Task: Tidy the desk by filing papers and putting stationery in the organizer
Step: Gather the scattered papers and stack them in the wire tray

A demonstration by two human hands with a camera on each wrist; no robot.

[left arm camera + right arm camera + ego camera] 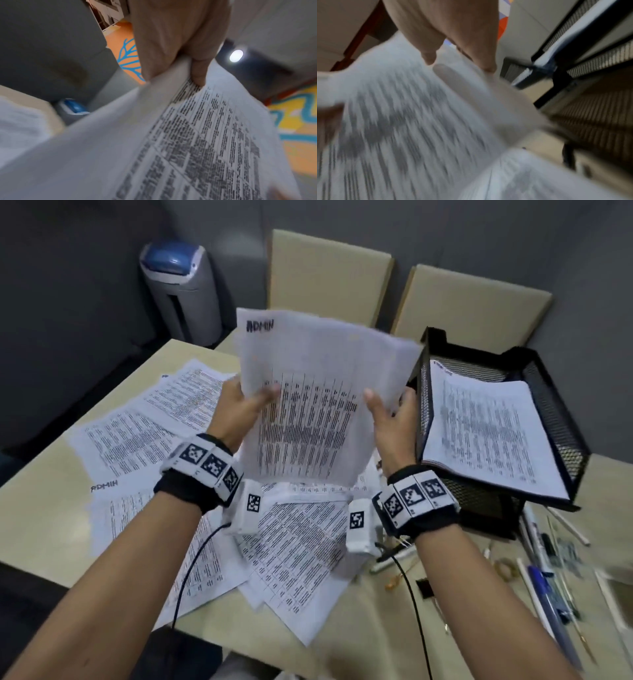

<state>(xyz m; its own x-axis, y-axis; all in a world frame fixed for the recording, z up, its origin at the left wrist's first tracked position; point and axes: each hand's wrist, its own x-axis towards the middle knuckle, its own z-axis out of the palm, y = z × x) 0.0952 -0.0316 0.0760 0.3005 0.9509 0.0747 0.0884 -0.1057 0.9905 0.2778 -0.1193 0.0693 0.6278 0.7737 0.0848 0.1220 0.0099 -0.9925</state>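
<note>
Both hands hold up a printed sheaf of papers [318, 392] marked ADMIN, raised above the desk. My left hand [245, 402] pinches its left edge, thumb on the front; the left wrist view shows that thumb on the papers [197, 135]. My right hand [387, 412] grips the right edge, thumb in front, fingers behind; the papers [402, 121] look blurred there. A black mesh organizer tray [555, 419] stands right of the hands, with a stack of printed pages [486, 426] in its top tier. More printed sheets [144, 433] lie spread over the desk [41, 501].
Pens, markers and small stationery [541, 570] lie scattered at the desk's right front, below the organizer. Two beige chairs [472, 302] stand behind the desk. A grey bin with a blue lid [178, 289] stands on the floor at the far left.
</note>
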